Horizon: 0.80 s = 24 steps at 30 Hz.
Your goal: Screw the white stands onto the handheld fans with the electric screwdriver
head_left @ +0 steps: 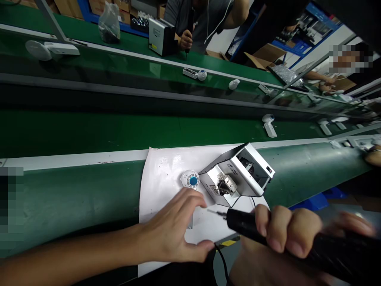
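Green desk (89, 198) along the near side of a workshop, with a white sheet (163, 163) spread over part of it. Nearest of the two hands, at lower right: the right hand (297, 232), fingers wrapped round a black screwdriver (242, 223), bit pointing left and bare of any visible screw. Next, the left hand (175, 226), with thumb and forefinger spread apart in a curve, pinching nothing in sight. Just beyond and partly beneath it, lying on the sheet: a white unit (190, 179), round head uppermost, blue at the centre (rather like an eye). Cannot tell of any contact by the hidden fingers.

Seems partway through, at a guess: unit laid out, screwdriver in hand, but bit apart from the unit. Cannot tell the count of screws in or left out, with much of the unit's body covered by the left hand. Close on the unit's right, a silver-and-black box (235, 174), probably a screw feeder; could crowd the screwdriver from that side.

Farther off, past a pale rail (74, 159), a similar white device (269, 126) on a green belt (89, 129). Across the line, a plastic bag (109, 24), another silver box (157, 35) and a co-worker's hand (186, 39) round a dark tool.
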Each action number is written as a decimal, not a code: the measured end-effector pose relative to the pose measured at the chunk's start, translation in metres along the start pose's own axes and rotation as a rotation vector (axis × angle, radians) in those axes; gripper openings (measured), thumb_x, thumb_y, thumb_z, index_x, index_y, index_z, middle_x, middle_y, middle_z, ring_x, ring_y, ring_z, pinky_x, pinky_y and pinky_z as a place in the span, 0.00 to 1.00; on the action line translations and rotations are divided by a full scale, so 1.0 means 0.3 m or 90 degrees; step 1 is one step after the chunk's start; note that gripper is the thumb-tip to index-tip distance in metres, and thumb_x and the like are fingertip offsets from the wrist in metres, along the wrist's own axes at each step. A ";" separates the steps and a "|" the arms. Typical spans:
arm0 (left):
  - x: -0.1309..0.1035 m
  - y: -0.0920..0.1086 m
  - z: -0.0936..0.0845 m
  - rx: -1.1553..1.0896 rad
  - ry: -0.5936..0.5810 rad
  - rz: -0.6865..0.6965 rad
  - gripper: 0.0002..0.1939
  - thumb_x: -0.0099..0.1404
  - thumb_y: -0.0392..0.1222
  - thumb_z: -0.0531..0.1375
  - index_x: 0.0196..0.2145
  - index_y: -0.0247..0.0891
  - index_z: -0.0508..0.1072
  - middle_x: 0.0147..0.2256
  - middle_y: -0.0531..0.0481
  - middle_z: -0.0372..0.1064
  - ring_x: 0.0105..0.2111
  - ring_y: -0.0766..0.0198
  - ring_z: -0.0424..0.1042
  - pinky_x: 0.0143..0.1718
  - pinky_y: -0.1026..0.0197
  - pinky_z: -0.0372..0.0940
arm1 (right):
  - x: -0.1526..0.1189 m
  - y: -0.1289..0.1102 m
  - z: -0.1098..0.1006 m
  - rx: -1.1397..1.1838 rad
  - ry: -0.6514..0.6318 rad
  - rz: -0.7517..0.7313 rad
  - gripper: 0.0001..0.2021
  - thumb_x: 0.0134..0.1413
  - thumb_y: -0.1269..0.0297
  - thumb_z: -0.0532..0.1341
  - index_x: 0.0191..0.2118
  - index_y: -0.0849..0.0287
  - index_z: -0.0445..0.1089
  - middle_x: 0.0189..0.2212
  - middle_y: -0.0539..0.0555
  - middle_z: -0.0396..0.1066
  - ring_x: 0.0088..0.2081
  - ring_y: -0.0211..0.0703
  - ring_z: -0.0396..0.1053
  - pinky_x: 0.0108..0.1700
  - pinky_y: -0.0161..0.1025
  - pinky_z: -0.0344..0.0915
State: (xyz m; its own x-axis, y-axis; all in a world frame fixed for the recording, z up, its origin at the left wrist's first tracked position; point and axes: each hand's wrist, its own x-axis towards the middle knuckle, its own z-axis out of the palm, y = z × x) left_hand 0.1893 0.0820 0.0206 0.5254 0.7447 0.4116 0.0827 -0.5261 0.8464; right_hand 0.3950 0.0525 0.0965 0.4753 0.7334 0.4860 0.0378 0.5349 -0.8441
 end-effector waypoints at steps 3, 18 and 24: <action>-0.067 -0.105 -0.004 0.287 -0.114 0.130 0.17 0.68 0.52 0.68 0.43 0.35 0.73 0.42 0.42 0.73 0.46 0.47 0.71 0.54 0.45 0.69 | 0.038 -0.001 0.035 -0.082 0.072 -0.153 0.21 0.51 0.42 0.73 0.29 0.53 0.69 0.23 0.43 0.49 0.20 0.35 0.52 0.25 0.45 0.59; -0.140 -0.177 0.069 0.352 -0.266 0.244 0.04 0.72 0.40 0.64 0.40 0.37 0.75 0.39 0.46 0.72 0.39 0.55 0.69 0.57 0.50 0.64 | 0.101 0.238 0.052 -0.068 -0.035 -0.162 0.27 0.64 0.31 0.57 0.49 0.50 0.70 0.17 0.40 0.62 0.11 0.37 0.53 0.14 0.38 0.60; -0.142 -0.190 0.087 0.336 -0.276 0.257 0.06 0.75 0.38 0.59 0.39 0.36 0.73 0.38 0.45 0.70 0.37 0.55 0.67 0.45 0.52 0.63 | -0.004 0.219 0.134 0.112 -0.186 0.009 0.34 0.64 0.25 0.48 0.54 0.48 0.69 0.20 0.40 0.62 0.14 0.34 0.55 0.17 0.37 0.61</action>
State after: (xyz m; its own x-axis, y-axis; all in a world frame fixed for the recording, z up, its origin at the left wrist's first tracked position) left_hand 0.1843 0.0693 -0.0540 0.8746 0.2846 0.3924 0.1479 -0.9276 0.3431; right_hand 0.3617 0.1037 0.0495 0.2023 0.8170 0.5400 -0.1318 0.5691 -0.8117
